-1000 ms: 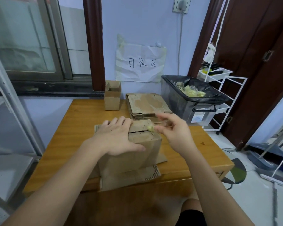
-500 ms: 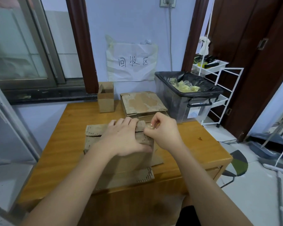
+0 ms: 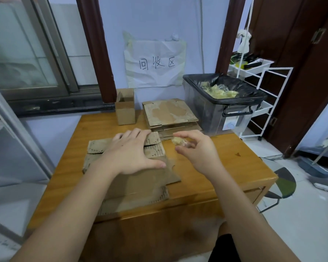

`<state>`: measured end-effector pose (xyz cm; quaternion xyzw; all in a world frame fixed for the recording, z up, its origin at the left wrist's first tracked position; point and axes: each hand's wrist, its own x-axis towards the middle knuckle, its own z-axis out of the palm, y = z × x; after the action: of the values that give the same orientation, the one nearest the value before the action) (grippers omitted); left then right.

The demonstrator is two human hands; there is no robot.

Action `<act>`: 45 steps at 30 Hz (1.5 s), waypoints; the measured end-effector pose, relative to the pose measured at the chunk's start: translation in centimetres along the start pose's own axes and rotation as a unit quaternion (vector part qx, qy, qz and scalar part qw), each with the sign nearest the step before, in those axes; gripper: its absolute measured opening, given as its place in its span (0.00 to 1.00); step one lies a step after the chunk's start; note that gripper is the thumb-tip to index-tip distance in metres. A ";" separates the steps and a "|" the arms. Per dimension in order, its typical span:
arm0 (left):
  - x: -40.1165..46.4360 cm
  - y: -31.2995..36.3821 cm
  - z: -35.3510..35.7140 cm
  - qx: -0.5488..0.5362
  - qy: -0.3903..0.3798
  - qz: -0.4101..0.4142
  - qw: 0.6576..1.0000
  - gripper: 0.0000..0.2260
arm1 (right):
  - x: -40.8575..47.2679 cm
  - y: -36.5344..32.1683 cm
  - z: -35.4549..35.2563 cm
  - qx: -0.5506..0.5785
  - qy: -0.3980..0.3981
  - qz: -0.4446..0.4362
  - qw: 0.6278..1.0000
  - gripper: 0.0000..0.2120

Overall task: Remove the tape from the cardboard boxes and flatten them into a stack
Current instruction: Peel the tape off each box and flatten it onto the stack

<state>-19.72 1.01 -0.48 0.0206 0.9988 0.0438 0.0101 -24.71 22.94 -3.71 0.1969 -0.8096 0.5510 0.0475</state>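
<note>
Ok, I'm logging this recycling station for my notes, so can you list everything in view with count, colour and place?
flattened box: one, brown, near middle of the table, under the left hand
stack of flattened boxes: one pile, brown, far side of the table
upright small box: one, brown, open top, far edge, left of the stack
wad of tape: one, yellowish, in the right hand's fingertips
table: one, orange-brown wood
bin: one, grey with black liner, right of the stack, yellowish tape scraps inside
paper sign: one, white, handwritten, on the wall
rack: one, white wire, behind the bin
left hand: flat on the flattened box
right hand: pinching the wad
</note>
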 end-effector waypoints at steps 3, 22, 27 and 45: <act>-0.1 0.1 -0.1 0.001 0.003 0.000 1.000 0.56 | -0.3 0.2 0.9 0.051 -0.013 0.010 0.999 0.23; -2.2 -4.2 -1.2 -0.077 -0.018 0.091 0.993 0.53 | -2.6 1.7 4.1 -0.054 -0.125 -0.040 0.990 0.13; -2.0 -5.0 -1.2 -0.093 -0.034 0.075 0.992 0.53 | -2.8 2.0 3.4 -0.035 -0.109 -0.035 0.993 0.13; 3.0 4.7 -1.9 -0.010 0.056 0.039 0.998 0.55 | 2.4 0.6 -4.0 -0.068 0.098 -0.010 0.993 0.11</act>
<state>-22.60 5.68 1.82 0.0566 0.9958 0.0553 -0.0468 -27.72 26.12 -2.00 0.1463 -0.8345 0.5109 0.1454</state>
